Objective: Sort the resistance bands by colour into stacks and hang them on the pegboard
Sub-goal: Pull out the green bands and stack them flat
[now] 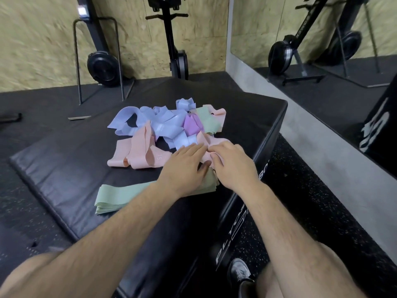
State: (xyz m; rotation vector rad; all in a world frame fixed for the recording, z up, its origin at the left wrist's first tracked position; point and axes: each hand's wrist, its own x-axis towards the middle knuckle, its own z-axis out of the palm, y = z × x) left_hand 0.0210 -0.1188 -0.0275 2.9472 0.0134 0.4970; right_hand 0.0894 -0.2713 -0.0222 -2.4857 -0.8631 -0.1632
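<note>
A loose heap of resistance bands lies on a black padded plyo box (64,168): blue bands (150,121), pink bands (137,151), a purple band (191,125) and green bands (209,120) at the back. A flat stack of green bands (116,195) lies nearer to me. My left hand (182,168) rests flat with straight fingers on that stack's right end, at the heap's near edge. My right hand (229,165) is beside it, fingers curled round a pink band (211,141) at the heap's right edge.
The box's right edge drops to a speckled rubber floor (300,190). Black exercise machines (103,65) stand against the chipboard wall behind. A mirror (322,29) runs along the right. My shoe (240,271) is by the box side. No pegboard is in view.
</note>
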